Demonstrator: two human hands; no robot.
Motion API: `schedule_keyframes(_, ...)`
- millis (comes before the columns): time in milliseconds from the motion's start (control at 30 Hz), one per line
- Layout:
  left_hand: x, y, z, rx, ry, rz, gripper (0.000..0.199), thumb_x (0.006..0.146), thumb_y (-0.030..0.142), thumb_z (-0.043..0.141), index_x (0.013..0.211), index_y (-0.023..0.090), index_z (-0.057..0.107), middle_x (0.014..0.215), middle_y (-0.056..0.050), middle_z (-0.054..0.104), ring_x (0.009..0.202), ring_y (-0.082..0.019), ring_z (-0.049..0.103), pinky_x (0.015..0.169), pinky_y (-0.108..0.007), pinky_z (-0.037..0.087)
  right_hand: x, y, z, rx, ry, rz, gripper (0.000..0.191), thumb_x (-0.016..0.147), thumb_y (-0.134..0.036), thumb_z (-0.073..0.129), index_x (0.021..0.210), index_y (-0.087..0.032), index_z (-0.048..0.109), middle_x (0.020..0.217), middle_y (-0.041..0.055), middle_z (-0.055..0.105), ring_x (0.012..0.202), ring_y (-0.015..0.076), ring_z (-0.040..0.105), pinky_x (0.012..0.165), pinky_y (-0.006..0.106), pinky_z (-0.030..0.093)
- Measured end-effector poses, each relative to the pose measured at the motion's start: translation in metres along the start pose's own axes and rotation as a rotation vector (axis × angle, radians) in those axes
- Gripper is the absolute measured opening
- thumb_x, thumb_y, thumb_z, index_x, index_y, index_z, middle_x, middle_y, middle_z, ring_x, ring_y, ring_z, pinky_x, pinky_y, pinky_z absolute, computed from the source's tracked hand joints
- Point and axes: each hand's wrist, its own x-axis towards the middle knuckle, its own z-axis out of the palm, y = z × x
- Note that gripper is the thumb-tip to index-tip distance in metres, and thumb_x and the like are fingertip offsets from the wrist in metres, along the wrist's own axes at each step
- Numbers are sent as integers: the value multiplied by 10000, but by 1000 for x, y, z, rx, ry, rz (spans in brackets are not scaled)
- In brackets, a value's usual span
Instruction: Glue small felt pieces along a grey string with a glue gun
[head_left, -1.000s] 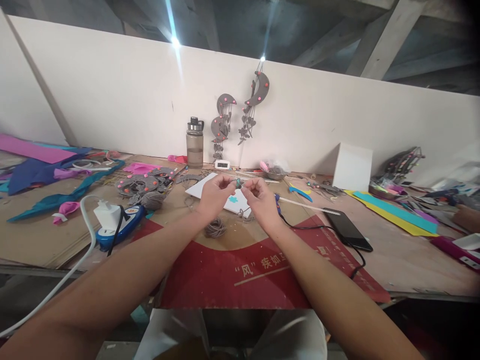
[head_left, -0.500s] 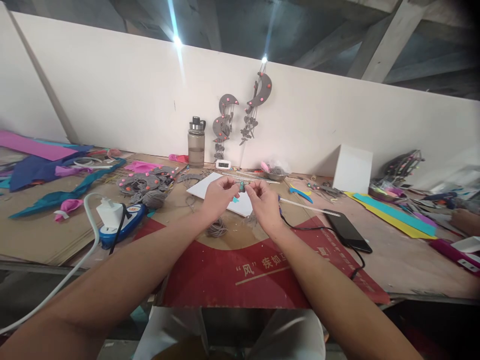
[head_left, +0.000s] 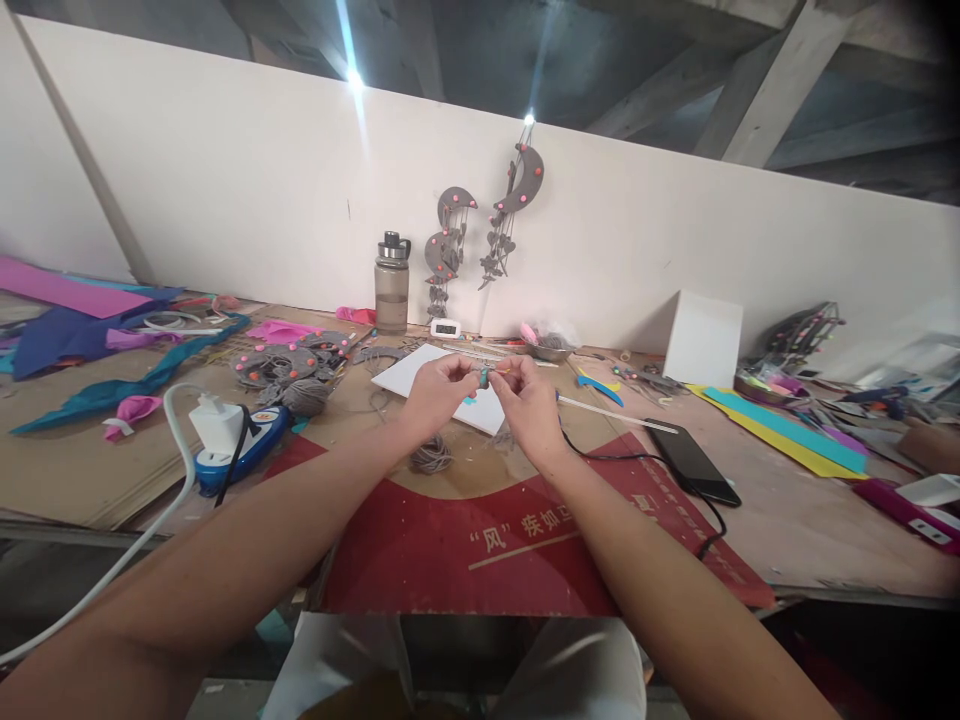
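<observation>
Between my two hands, above a white board (head_left: 405,375), is a small teal piece (head_left: 484,379), too small to name more exactly. My left hand (head_left: 441,392) pinches it from the left with thumb and forefinger. From the other side, the fingers of my right hand (head_left: 527,400) close on it too, with a small orange-yellow bit showing at the fingertips. A scrap of light blue lies on the board under the hands. Below my left hand sits a loose coil of grey yarn (head_left: 431,456).
A bottle (head_left: 392,285) and a small digital clock (head_left: 445,328) stand by the wall under hanging grey moon ornaments (head_left: 523,182). On the right lies a phone (head_left: 691,462) with a cable. A power strip (head_left: 244,450), yarn ball and coloured sheets lie left. Another person's hand (head_left: 930,443) shows far right.
My right fingertips have shifted slightly around the teal piece, and an orange-yellow bit now shows there. Both hands stay in nearly the same place.
</observation>
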Motion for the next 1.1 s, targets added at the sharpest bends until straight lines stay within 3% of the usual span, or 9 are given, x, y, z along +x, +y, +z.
schedule_keyframes(233,3,-7,-2,-55,-48,-50,99,723,255,565,694,162,586,565,17,544,496,-71,436,487,-206,335,4,5,1,55,-103,87,221,763,-380,538,775,-179,629,595,-32,459,558,106,350,529,243,280)
schedule_keyframes(433,3,-9,0,-240,-153,-191,206,729,349,627,737,145,593,586,-11,564,496,-83,488,480,-217,350,6,11,3,138,-79,206,200,699,-371,558,686,-173,585,596,-33,484,543,94,358,519,238,285)
schedule_keyframes(533,2,-6,0,-383,-201,-237,293,734,416,632,805,134,601,704,-47,602,558,-101,550,484,-219,366,9,16,2,232,-68,255,216,682,-390,573,644,-178,552,564,-40,464,519,88,355,503,236,285)
schedule_keyframes(700,5,-8,-3,-372,-83,-295,318,729,428,619,849,133,602,834,-83,637,581,-99,566,486,-219,382,12,23,1,330,-61,355,250,675,-429,582,625,-194,512,502,-69,353,450,72,250,437,240,190)
schedule_keyframes(867,8,-24,-4,-235,21,-293,150,699,271,533,620,143,536,646,-38,593,493,-80,509,453,-210,353,13,21,-1,351,-34,371,267,642,-446,595,621,-193,511,503,-75,348,445,66,225,437,245,183)
schedule_keyframes(1100,7,-30,-4,-136,45,-177,219,732,282,438,542,174,444,517,19,461,392,-57,349,397,-214,229,13,16,-2,328,-11,396,258,615,-429,604,650,-181,542,522,-71,396,451,62,249,443,239,200)
